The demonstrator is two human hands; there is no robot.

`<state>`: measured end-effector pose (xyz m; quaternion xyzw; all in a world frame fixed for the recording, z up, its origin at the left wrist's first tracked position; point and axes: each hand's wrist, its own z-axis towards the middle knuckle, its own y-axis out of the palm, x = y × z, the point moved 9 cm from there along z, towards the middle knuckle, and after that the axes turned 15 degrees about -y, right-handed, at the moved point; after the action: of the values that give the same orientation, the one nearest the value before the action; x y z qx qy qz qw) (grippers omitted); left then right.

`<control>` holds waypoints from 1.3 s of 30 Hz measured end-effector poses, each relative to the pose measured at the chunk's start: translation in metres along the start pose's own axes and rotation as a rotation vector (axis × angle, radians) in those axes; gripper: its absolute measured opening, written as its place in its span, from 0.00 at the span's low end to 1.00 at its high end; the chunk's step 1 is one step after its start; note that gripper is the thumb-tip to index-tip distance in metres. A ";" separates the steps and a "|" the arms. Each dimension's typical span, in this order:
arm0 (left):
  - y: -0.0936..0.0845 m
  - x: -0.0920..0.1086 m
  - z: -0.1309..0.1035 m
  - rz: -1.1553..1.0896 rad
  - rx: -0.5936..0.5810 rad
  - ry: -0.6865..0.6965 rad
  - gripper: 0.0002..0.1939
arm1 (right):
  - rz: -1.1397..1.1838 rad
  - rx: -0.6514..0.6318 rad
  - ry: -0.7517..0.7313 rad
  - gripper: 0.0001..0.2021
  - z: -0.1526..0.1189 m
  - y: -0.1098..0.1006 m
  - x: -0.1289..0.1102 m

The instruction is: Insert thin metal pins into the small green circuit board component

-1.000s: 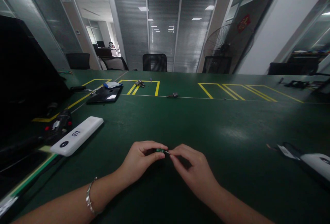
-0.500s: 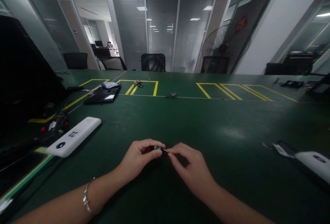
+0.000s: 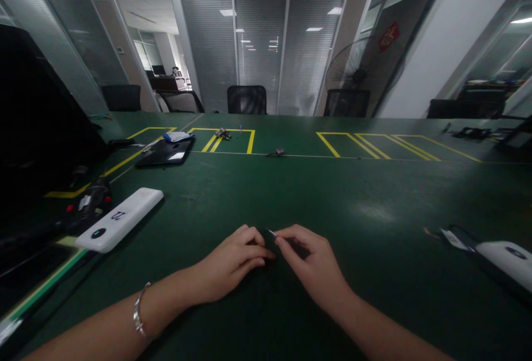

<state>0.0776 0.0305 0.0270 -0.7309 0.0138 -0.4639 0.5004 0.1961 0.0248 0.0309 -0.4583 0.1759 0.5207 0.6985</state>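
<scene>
Just above the green table [image 3: 257,189], my right hand [image 3: 313,253] pinches a thin, metallic-looking piece [image 3: 271,233] between thumb and fingertips. Its tip points up and left, and it is too small to name. My left hand [image 3: 239,258] is close beside it on the left, back turned up, fingers curled in and one finger reaching toward the right hand. Whatever the curled left fingers hold is hidden. A silver bracelet [image 3: 138,311] circles the left wrist.
A white power bank [image 3: 120,219] marked 22 lies to the left, near a black device with red buttons [image 3: 93,200]. Another white device [image 3: 507,261] with a cable is at right. Farther back are a black tablet-like slab [image 3: 162,153], small metal parts [image 3: 223,134] and a dark plug-like piece [image 3: 277,152].
My left hand has rolled over and curled its fingers; the small green piece it pinched is out of sight. The right hand's thin piece has tilted up, away from the left fingertips.
</scene>
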 end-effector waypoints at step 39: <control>-0.014 -0.025 -0.001 -0.205 0.273 -0.159 0.21 | -0.242 -0.280 -0.015 0.22 -0.005 0.019 0.002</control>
<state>0.0570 0.0490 0.0212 -0.6880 -0.1634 -0.4508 0.5446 0.1809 0.0227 0.0188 -0.5649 0.0403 0.4554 0.6869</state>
